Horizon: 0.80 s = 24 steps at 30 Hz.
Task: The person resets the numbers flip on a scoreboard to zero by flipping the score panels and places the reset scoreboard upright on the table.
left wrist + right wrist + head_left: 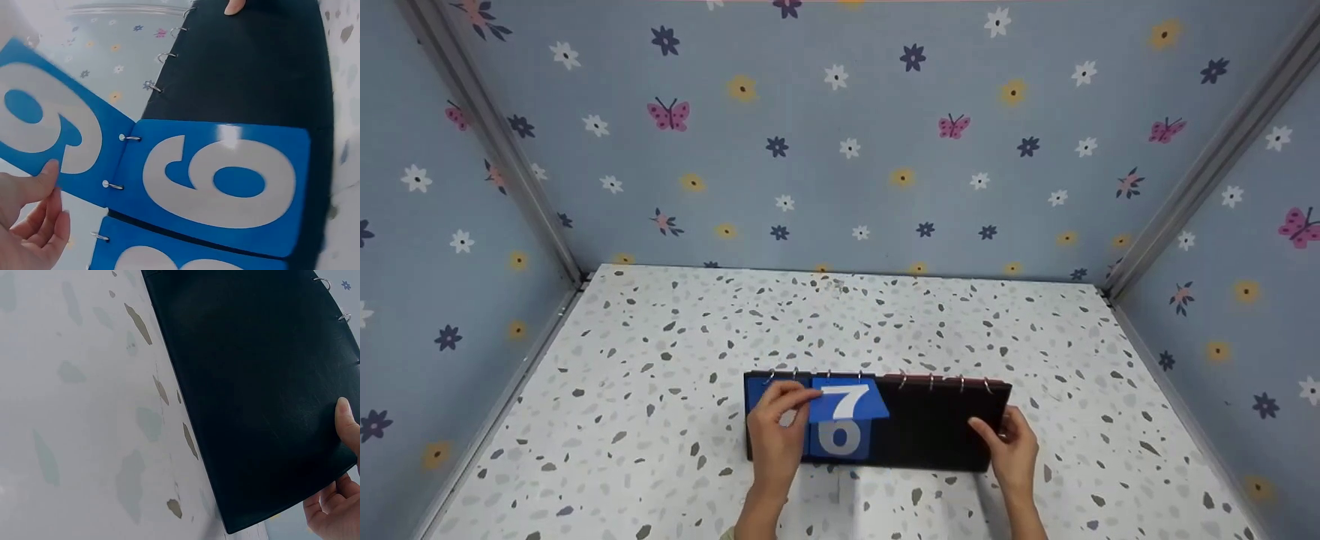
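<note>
- Left hand [777, 435] pinches a blue number card [847, 401] — half flipped, at lower centre.
- Right hand [1011, 448] grips the black scoreboard [937, 427]'s right end on the tabletop [660, 360]; its right half shows no cards.

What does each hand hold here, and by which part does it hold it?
The left hand pinches the blue number card by its free edge, lifted on its rings. The right hand grips the black scoreboard at its right end.
</note>
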Each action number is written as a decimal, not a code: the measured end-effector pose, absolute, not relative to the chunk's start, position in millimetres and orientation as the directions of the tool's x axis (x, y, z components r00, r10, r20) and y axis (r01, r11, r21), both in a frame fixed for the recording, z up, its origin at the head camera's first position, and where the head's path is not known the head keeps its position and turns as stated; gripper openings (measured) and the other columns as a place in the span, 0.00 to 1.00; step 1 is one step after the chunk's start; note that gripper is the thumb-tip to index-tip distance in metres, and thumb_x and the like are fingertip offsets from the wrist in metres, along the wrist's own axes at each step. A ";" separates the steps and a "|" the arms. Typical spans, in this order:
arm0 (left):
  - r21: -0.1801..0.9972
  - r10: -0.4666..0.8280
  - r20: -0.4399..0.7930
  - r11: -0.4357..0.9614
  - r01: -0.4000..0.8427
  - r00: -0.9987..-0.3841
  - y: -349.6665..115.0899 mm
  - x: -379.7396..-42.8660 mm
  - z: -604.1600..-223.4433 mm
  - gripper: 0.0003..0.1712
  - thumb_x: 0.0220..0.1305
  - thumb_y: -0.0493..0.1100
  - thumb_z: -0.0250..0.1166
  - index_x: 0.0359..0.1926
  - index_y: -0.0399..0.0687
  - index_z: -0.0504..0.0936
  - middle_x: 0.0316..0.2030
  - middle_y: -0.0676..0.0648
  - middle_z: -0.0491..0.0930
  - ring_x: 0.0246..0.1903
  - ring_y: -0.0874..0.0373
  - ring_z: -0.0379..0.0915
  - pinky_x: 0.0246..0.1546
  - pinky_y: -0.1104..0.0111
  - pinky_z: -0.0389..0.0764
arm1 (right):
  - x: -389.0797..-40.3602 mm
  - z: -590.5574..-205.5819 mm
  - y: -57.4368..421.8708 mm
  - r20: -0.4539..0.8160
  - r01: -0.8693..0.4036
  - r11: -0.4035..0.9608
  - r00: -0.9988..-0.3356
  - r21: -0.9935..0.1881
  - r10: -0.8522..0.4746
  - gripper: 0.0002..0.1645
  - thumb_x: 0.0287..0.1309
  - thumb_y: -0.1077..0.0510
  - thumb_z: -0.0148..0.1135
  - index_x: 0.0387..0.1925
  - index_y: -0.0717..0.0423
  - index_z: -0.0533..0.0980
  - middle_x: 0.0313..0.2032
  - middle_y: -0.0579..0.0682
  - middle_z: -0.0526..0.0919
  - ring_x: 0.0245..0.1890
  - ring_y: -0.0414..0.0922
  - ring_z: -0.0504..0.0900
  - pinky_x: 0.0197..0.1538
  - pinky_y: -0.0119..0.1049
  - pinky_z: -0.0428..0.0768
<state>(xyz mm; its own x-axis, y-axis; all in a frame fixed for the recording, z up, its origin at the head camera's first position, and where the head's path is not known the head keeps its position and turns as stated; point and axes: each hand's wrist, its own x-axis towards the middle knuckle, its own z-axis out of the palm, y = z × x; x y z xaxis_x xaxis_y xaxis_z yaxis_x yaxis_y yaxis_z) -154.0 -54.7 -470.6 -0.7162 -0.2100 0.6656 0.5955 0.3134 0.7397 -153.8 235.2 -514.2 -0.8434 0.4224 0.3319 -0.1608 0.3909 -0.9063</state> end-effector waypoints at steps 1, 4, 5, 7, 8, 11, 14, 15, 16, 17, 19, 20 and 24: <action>0.721 -0.210 0.688 0.311 0.620 -0.695 -54.7 -157.1 -468.9 0.13 0.46 0.22 0.64 0.29 0.41 0.84 0.31 0.46 0.77 0.31 0.56 0.74 0.32 0.75 0.74 | -153.8 -514.5 235.1 0.328 -0.159 0.388 -0.844 -0.908 0.423 0.15 0.40 0.70 0.69 0.33 0.69 0.74 0.29 0.62 0.80 0.25 0.39 0.75 0.30 0.25 0.73; 0.696 -0.203 0.716 0.270 0.665 -0.667 -54.5 -167.1 -465.4 0.10 0.46 0.22 0.65 0.29 0.38 0.84 0.33 0.42 0.78 0.32 0.53 0.75 0.34 0.76 0.74 | -153.8 -515.2 235.3 0.324 -0.159 0.381 -0.847 -0.911 0.422 0.15 0.40 0.70 0.69 0.33 0.69 0.74 0.29 0.61 0.80 0.25 0.39 0.76 0.30 0.25 0.73; 0.690 -0.203 0.723 0.260 0.675 -0.661 -54.5 -170.6 -464.7 0.09 0.45 0.22 0.65 0.29 0.36 0.83 0.33 0.41 0.78 0.33 0.52 0.76 0.34 0.75 0.75 | -153.9 -515.3 235.4 0.325 -0.160 0.381 -0.847 -0.910 0.421 0.15 0.40 0.69 0.69 0.33 0.69 0.74 0.29 0.61 0.80 0.25 0.39 0.76 0.30 0.25 0.74; 0.680 -0.205 0.732 0.255 0.687 -0.649 -54.3 -177.7 -462.9 0.08 0.45 0.23 0.66 0.29 0.34 0.83 0.31 0.41 0.80 0.30 0.52 0.77 0.32 0.75 0.75 | -154.1 -515.4 235.4 0.331 -0.164 0.386 -0.846 -0.908 0.417 0.15 0.40 0.69 0.69 0.33 0.69 0.74 0.29 0.61 0.80 0.25 0.39 0.76 0.30 0.25 0.74; 0.678 -0.205 0.734 0.255 0.689 -0.647 -54.1 -181.5 -461.9 0.07 0.45 0.23 0.66 0.29 0.33 0.82 0.29 0.42 0.80 0.29 0.53 0.77 0.31 0.75 0.75 | -154.2 -515.4 235.4 0.332 -0.165 0.387 -0.846 -0.907 0.417 0.15 0.40 0.69 0.69 0.32 0.69 0.74 0.29 0.61 0.80 0.25 0.40 0.76 0.30 0.25 0.74; 0.671 -0.213 0.740 0.299 0.678 -0.638 -53.4 -192.3 -458.5 0.06 0.46 0.25 0.66 0.28 0.34 0.82 0.27 0.43 0.81 0.26 0.55 0.77 0.28 0.74 0.74 | -154.2 -515.4 235.4 0.334 -0.162 0.395 -0.845 -0.904 0.417 0.15 0.40 0.69 0.69 0.32 0.68 0.74 0.29 0.61 0.80 0.25 0.39 0.75 0.30 0.25 0.74; 0.675 -0.208 0.735 0.314 0.668 -0.645 -52.4 -203.0 -456.3 0.05 0.47 0.27 0.66 0.29 0.35 0.83 0.26 0.43 0.81 0.26 0.54 0.77 0.29 0.72 0.75 | -153.9 -515.5 235.5 0.331 -0.162 0.391 -0.845 -0.906 0.419 0.15 0.41 0.69 0.69 0.32 0.68 0.74 0.28 0.61 0.80 0.25 0.40 0.76 0.30 0.25 0.74; 0.677 -0.207 0.733 0.315 0.665 -0.648 -51.8 -206.3 -455.8 0.05 0.48 0.27 0.66 0.29 0.35 0.83 0.26 0.43 0.80 0.27 0.54 0.77 0.29 0.71 0.76 | -153.9 -515.5 235.5 0.333 -0.163 0.392 -0.845 -0.905 0.419 0.15 0.41 0.69 0.69 0.32 0.68 0.74 0.28 0.61 0.80 0.25 0.40 0.75 0.29 0.25 0.73; 0.681 -0.205 0.729 0.315 0.661 -0.653 -51.3 -209.8 -455.7 0.04 0.49 0.28 0.66 0.29 0.35 0.83 0.25 0.43 0.80 0.27 0.54 0.77 0.30 0.70 0.76 | -153.9 -515.5 235.6 0.335 -0.165 0.391 -0.844 -0.905 0.419 0.15 0.41 0.69 0.69 0.32 0.69 0.74 0.28 0.61 0.80 0.25 0.40 0.75 0.29 0.25 0.73; 0.685 -0.206 0.725 0.315 0.657 -0.657 -50.7 -213.1 -455.6 0.04 0.49 0.29 0.66 0.29 0.35 0.83 0.25 0.44 0.80 0.27 0.54 0.77 0.30 0.69 0.76 | -154.0 -515.4 235.7 0.336 -0.168 0.389 -0.844 -0.906 0.418 0.14 0.41 0.70 0.69 0.32 0.69 0.74 0.28 0.61 0.79 0.25 0.40 0.75 0.29 0.25 0.73; 0.693 -0.205 0.716 0.323 0.644 -0.667 -49.6 -219.3 -455.6 0.04 0.50 0.32 0.66 0.30 0.35 0.83 0.25 0.44 0.80 0.26 0.54 0.76 0.30 0.67 0.76 | -154.2 -515.5 235.6 0.339 -0.171 0.390 -0.843 -0.905 0.418 0.14 0.41 0.70 0.69 0.32 0.69 0.73 0.28 0.61 0.79 0.25 0.40 0.75 0.30 0.25 0.73; 0.698 -0.205 0.709 0.336 0.632 -0.674 -49.1 -222.2 -456.1 0.04 0.51 0.33 0.66 0.30 0.35 0.83 0.25 0.45 0.80 0.26 0.55 0.76 0.30 0.67 0.75 | -154.4 -515.4 235.7 0.339 -0.171 0.389 -0.842 -0.905 0.419 0.14 0.40 0.70 0.69 0.32 0.69 0.73 0.28 0.61 0.79 0.25 0.40 0.75 0.30 0.25 0.73; 0.731 -0.209 0.664 0.385 0.564 -0.718 -47.8 -231.7 -459.4 0.05 0.52 0.35 0.66 0.31 0.35 0.82 0.26 0.45 0.80 0.26 0.57 0.75 0.31 0.65 0.75 | -155.0 -515.1 235.4 0.323 -0.152 0.388 -0.845 -0.909 0.426 0.15 0.40 0.69 0.69 0.32 0.69 0.74 0.27 0.61 0.79 0.24 0.40 0.75 0.29 0.25 0.73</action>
